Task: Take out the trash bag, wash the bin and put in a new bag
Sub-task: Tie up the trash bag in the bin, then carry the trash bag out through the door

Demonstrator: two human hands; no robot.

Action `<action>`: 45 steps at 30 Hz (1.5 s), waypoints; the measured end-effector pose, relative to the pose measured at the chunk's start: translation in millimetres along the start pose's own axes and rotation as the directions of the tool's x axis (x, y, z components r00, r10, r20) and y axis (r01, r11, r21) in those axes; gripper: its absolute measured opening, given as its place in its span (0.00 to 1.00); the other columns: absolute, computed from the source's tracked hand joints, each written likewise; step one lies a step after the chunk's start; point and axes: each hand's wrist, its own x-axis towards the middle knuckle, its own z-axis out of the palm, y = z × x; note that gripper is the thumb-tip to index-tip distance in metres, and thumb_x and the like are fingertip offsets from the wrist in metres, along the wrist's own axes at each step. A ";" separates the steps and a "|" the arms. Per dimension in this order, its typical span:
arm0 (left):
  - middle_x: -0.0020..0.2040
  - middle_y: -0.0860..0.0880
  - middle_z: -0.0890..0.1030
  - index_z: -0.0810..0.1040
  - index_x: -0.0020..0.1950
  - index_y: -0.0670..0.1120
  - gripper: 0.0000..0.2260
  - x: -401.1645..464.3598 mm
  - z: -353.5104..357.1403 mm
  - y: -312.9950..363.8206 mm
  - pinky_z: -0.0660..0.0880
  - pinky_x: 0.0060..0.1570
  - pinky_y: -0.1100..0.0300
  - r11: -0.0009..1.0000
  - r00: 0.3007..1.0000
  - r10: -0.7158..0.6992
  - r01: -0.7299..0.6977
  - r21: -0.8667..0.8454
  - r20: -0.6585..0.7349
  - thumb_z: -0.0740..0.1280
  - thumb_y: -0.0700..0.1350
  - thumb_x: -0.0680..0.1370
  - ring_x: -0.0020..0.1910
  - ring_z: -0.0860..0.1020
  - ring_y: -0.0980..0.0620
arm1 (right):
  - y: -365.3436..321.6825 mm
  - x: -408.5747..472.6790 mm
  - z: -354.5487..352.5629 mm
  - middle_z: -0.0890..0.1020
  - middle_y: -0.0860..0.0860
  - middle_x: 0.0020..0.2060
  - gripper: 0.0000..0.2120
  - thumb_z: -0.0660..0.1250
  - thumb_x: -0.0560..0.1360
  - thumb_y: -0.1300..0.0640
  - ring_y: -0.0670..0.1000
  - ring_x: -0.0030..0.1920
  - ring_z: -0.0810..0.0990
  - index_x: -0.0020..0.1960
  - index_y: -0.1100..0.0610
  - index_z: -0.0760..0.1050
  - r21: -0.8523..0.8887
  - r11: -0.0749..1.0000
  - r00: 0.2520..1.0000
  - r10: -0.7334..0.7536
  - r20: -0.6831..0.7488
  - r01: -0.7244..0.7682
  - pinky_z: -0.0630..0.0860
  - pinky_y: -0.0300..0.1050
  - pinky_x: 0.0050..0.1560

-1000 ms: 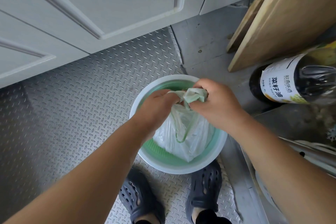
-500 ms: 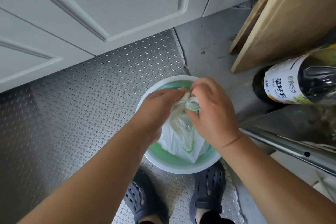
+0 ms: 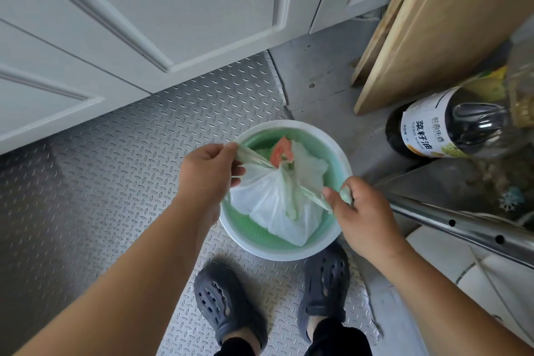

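A round bin (image 3: 318, 250) with a white rim and green inside stands on the floor between my feet. In it sits a thin pale green trash bag (image 3: 271, 205), bunched at a crossing near its top, with white paper and a red scrap showing behind. My left hand (image 3: 209, 170) pinches one twisted end of the bag at the bin's upper left. My right hand (image 3: 354, 208) grips the other end at the bin's right rim. The two ends are stretched taut and apart.
White cabinet doors (image 3: 144, 23) close off the far side. A dark oil bottle (image 3: 445, 127) and a wooden board (image 3: 433, 23) stand at the right, with a metal rail (image 3: 462, 225) below them. The floor is checker plate (image 3: 101, 182). My dark clogs (image 3: 228, 303) stand just below the bin.
My hands were together over the bag's gathered top; now they have pulled apart, left hand up-left and right hand down-right, drawing the two bag ends tight.
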 end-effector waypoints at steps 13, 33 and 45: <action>0.33 0.54 0.83 0.81 0.40 0.49 0.06 -24.7 6.2 14.0 0.79 0.37 0.65 0.987 0.983 0.153 -0.147 -0.062 0.106 0.70 0.44 0.77 0.35 0.82 0.57 | -27.6 27.0 -8.2 0.76 0.59 0.32 0.18 0.71 0.72 0.48 0.57 0.33 0.80 0.35 0.53 0.63 -0.002 1.000 0.994 -0.024 0.104 0.024 0.78 0.55 0.34; 0.45 0.42 0.81 0.78 0.46 0.43 0.09 -105.7 -52.6 -0.7 0.80 0.49 0.47 0.831 0.967 -0.147 0.007 0.556 0.207 0.63 0.46 0.80 0.44 0.77 0.48 | -113.8 -11.4 -16.5 0.69 0.45 0.29 0.17 0.62 0.79 0.58 0.47 0.30 0.70 0.33 0.50 0.62 -0.112 0.991 0.971 -0.038 0.235 0.066 0.64 0.36 0.29; 0.46 0.47 0.83 0.79 0.53 0.43 0.11 -291.5 -187.7 22.3 0.82 0.50 0.47 0.630 0.951 -0.268 0.055 0.774 0.151 0.62 0.49 0.81 0.45 0.82 0.46 | -187.6 -144.6 -122.6 0.75 0.59 0.45 0.07 0.65 0.76 0.59 0.62 0.46 0.81 0.51 0.60 0.78 -0.012 0.999 0.957 0.038 0.289 -0.036 0.81 0.55 0.45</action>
